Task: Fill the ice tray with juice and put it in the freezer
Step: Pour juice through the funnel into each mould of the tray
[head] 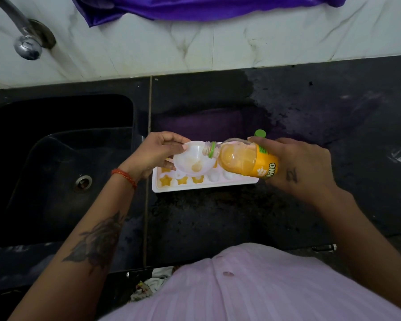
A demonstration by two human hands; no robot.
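A white ice tray (232, 183) with star-shaped cells lies on the black counter; several cells at its left hold orange juice. My left hand (155, 156) holds a white funnel (185, 158) over the tray's left part, with a little juice at the funnel's bottom. My right hand (303, 167) grips an orange juice bottle (245, 162), uncapped and tipped on its side, its mouth over the funnel's rim. A green cap (260, 133) stands on the counter just behind the bottle.
A black sink (63, 158) with a drain lies left of the tray. A chrome tap (21, 35) juts from the white marble wall. Purple cloth (195, 8) hangs at the top. The counter (333, 107) at right has a wet patch.
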